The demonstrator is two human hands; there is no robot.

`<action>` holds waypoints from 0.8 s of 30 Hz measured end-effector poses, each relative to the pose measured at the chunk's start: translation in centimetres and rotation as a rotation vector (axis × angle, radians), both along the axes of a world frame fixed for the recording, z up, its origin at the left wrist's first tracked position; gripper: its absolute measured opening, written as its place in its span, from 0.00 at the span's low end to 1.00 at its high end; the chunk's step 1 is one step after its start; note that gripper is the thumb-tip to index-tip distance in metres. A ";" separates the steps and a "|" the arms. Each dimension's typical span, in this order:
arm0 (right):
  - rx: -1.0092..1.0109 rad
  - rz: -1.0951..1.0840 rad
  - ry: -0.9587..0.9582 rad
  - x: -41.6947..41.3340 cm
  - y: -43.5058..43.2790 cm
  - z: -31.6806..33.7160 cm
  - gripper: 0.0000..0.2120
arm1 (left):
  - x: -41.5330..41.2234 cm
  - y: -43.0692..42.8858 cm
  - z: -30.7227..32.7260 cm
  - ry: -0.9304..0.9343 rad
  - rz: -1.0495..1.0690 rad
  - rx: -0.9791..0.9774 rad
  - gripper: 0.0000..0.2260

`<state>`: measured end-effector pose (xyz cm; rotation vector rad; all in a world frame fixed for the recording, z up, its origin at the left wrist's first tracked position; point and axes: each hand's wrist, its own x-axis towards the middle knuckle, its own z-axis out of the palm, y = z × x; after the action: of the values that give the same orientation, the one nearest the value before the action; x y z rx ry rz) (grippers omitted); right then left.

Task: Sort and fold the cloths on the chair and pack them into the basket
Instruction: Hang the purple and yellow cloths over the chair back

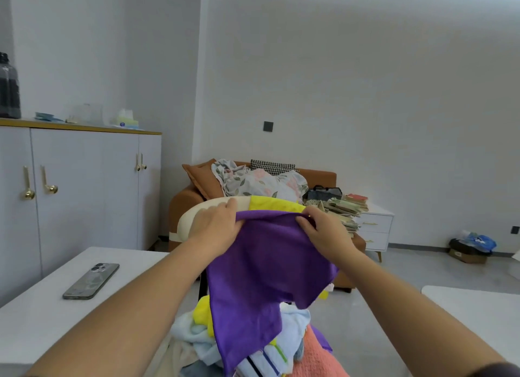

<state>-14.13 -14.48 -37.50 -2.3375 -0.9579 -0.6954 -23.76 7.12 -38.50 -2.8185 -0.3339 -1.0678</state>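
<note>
A purple cloth point(261, 272) hangs down from the cream chair back point(194, 216), over a yellow cloth point(273, 203) draped on the same rail. My left hand point(216, 221) grips the purple cloth's upper left edge, and my right hand point(320, 230) pinches its upper right edge. Below, on the chair seat, lies a heap of cloths point(253, 345): light blue, yellow, striped white and coral pink. No basket is in view.
A white table point(42, 306) with a phone point(91, 281) stands at the left, and another white surface point(478, 309) at the right. Behind the chair are an orange sofa point(185, 199) with bedding, a small drawer unit point(375, 230) with stacked books, and a tall cabinet point(78, 185).
</note>
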 end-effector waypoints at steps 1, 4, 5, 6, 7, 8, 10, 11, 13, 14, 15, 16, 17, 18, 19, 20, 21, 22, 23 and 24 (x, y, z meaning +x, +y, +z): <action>-0.030 0.053 -0.018 -0.1 -0.5 0.4 0.11 | -0.2 0.2 0.4 -0.011 -0.023 -0.007 0.14; -0.196 0.049 -0.126 -0.1 -1.9 1.4 0.14 | -0.9 0.8 1.5 -0.005 -0.081 0.006 0.09; -0.287 -0.013 -0.169 0.1 -2.2 1.6 0.14 | -1.1 0.9 1.9 -0.001 -0.080 0.003 0.08; -0.370 -0.093 -0.193 0.4 -2.5 1.7 0.13 | -1.2 1.0 2.2 0.003 -0.068 -0.012 0.08; -0.417 -0.172 -0.182 0.8 -2.8 1.8 0.12 | -1.2 1.2 2.4 0.009 -0.047 -0.043 0.08; -0.399 -0.229 -0.133 0.9 -3.0 2.0 0.10 | -1.1 1.4 2.6 0.016 -0.016 -0.075 0.09; -0.217 -0.222 0.044 1.0 -3.0 2.5 0.08 | -0.8 1.8 3.0 0.010 0.052 -0.086 0.10; -0.097 -0.174 0.138 0.9 -2.8 2.9 0.09 | -0.6 1.9 3.4 -0.007 0.081 -0.098 0.11; 0.138 -0.054 0.343 0.9 -1.6 4.0 0.12 | 0.0 2.2 4.2 -0.043 0.094 -0.262 0.13; 0.252 0.015 0.463 0.8 -0.8 4.6 0.13 | 0.4 2.2 4.9 -0.051 0.073 -0.405 0.13; 0.357 0.079 0.581 0.6 0.1 5.3 0.14 | 0.9 2.1 5.5 -0.061 0.030 -0.569 0.12; 0.434 0.134 0.670 0.6 0.9 5.8 0.14 | 1.5 2.2 6.1 -0.087 -0.037 -0.750 0.09; 0.471 0.179 0.714 0.7 1.8 6.3 0.15 | 2.0 2.2 6.6 -0.126 -0.114 -0.931 0.07; 0.482 0.226 0.725 0.8 2.7 6.8 0.15 | 2.6 2.3 7.0 -0.168 -0.187 -1.068 0.08; 0.476 0.265 0.713 1.3 3.6 6.9 0.15 | 3.3 2.5 7.2 -0.206 -0.247 -1.139 0.10; 0.469 0.305 0.684 1.9 4.7 7.0 0.15 | 4.1 2.8 7.2 -0.227 -0.291 -1.142 0.12; 0.453 0.334 0.631 2.7 5.7 6.9 0.15 | 4.9 3.2 7.1 -0.235 -0.311 -1.094 0.12; 0.419 0.348 0.553 3.8 6.8 6.8 0.16 | 5.8 3.7 7.0 -0.237 -0.316 -1.029 0.12; 0.363 0.348 0.473 5.0 8.0 6.5 0.16 | 6.5 4.2 6.8 -0.227 -0.312 -0.966 0.13; 0.301 0.342 0.412 6.3 9.1 6.2 0.16 | 7.2 4.8 6.5 -0.204 -0.311 -0.909 0.16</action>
<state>-7.84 -5.38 -31.32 -1.8859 -0.9522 -0.1910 -16.53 11.94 -32.01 -3.6409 -0.5173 -1.5956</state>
